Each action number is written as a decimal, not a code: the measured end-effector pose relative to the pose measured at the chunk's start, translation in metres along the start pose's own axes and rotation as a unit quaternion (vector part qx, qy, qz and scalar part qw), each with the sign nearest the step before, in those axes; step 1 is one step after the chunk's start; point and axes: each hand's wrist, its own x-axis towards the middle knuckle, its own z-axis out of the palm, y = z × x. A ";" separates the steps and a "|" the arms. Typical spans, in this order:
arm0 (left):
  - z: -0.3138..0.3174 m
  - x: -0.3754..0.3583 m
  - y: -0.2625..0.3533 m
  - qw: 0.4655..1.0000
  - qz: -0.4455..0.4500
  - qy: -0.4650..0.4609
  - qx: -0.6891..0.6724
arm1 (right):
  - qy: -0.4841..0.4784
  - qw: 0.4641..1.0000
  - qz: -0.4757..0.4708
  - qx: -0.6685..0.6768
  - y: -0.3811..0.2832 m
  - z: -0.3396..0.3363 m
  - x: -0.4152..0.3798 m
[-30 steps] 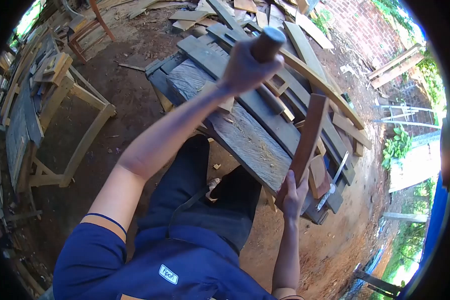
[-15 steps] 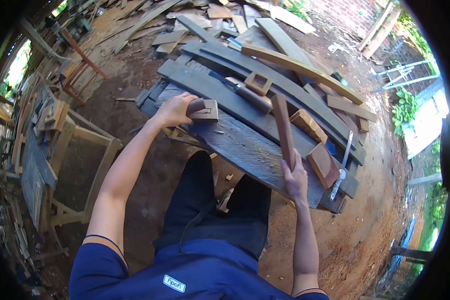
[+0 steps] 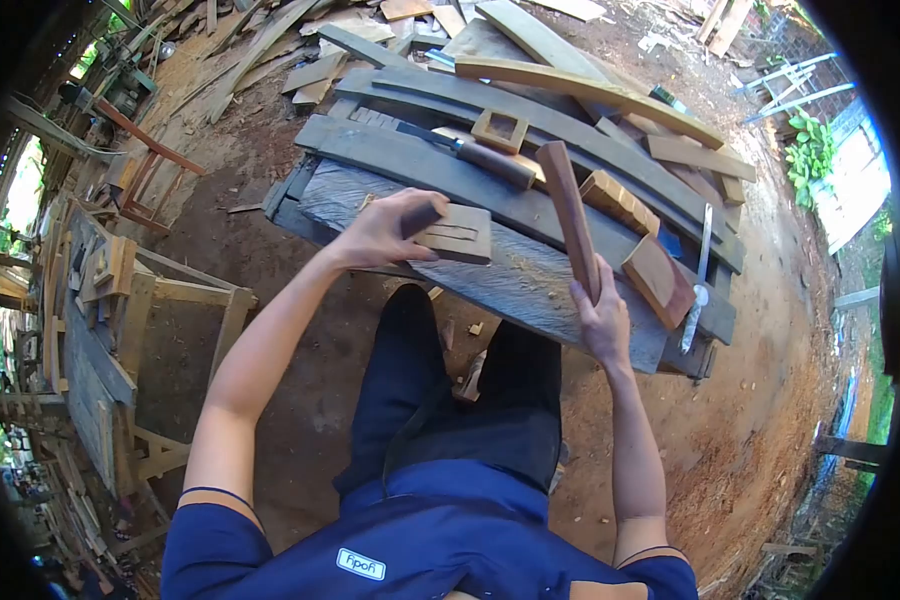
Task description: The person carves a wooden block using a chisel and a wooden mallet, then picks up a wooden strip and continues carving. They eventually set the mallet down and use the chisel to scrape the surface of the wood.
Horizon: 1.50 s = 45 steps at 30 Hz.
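My left hand (image 3: pixel 380 232) is closed around a dark, rounded wooden piece (image 3: pixel 422 217) like a handle; its far end is hidden. Against it sits a pale wooden block (image 3: pixel 460 235) with a narrow rectangular outline on its top, over the near side of the workbench. My right hand (image 3: pixel 604 318) grips the lower end of a long, dark brown wooden bar (image 3: pixel 568 215), which rises tilted above the bench. Beside that hand lies a brown wooden block (image 3: pixel 658 278) with a curved edge.
Wood shavings lie on the grey bench board (image 3: pixel 530 285). Behind it are a dark-handled tool (image 3: pixel 495 164), a small square wooden frame (image 3: pixel 500 131), a notched block (image 3: pixel 618 203), a metal rule (image 3: pixel 703 250) and several planks (image 3: pixel 590 85). A wooden trestle (image 3: pixel 185 285) stands at left.
My left hand has moved right along the bench with the dark piece, and the pale block has shifted right too. My right hand still grips the bar. The whole view has shifted slightly.
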 end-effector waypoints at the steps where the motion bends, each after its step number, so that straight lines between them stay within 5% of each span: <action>1: 0.005 0.004 0.002 0.980 0.141 0.019 0.137 | -0.001 1.000 0.003 0.005 0.002 0.004 0.001; 2: 0.010 0.007 0.004 0.989 0.036 -0.025 0.142 | 0.010 1.000 -0.010 -0.009 0.005 0.006 0.002; 6: 0.007 0.016 0.010 0.963 -0.004 -0.038 0.265 | 0.023 0.999 -0.008 -0.027 0.006 0.003 0.000; 10: -0.020 0.024 0.023 0.953 0.062 0.045 0.295 | 0.011 1.000 -0.007 -0.028 0.005 0.002 -0.001; 12: -0.035 0.032 0.045 0.965 0.090 0.166 0.183 | 0.005 0.999 -0.013 -0.031 0.005 0.005 0.001; 13: -0.033 0.038 0.064 0.939 0.189 0.258 0.131 | 0.007 0.999 -0.016 -0.041 0.005 0.005 0.002; 16: -0.030 0.043 0.094 0.957 0.106 0.270 -0.020 | 0.002 0.998 -0.013 -0.060 0.003 0.004 0.003; 18: -0.012 0.050 0.113 0.904 0.172 0.246 -0.304 | -0.003 0.998 -0.006 -0.067 0.002 0.003 0.003; 21: 0.008 0.064 0.121 0.867 0.253 0.244 -0.353 | -0.004 0.997 -0.002 -0.071 0.002 0.004 0.003; 26: 0.025 0.067 0.117 0.872 0.212 0.325 -0.297 | 0.002 0.998 -0.003 -0.067 0.004 0.005 0.003; 31: 0.020 0.067 0.109 0.787 0.138 0.519 -0.303 | 0.002 0.998 -0.004 -0.070 0.002 0.005 0.002; 45: 0.021 0.076 0.086 0.808 0.152 0.516 -0.241 | 0.001 0.998 -0.010 -0.066 0.001 0.005 0.003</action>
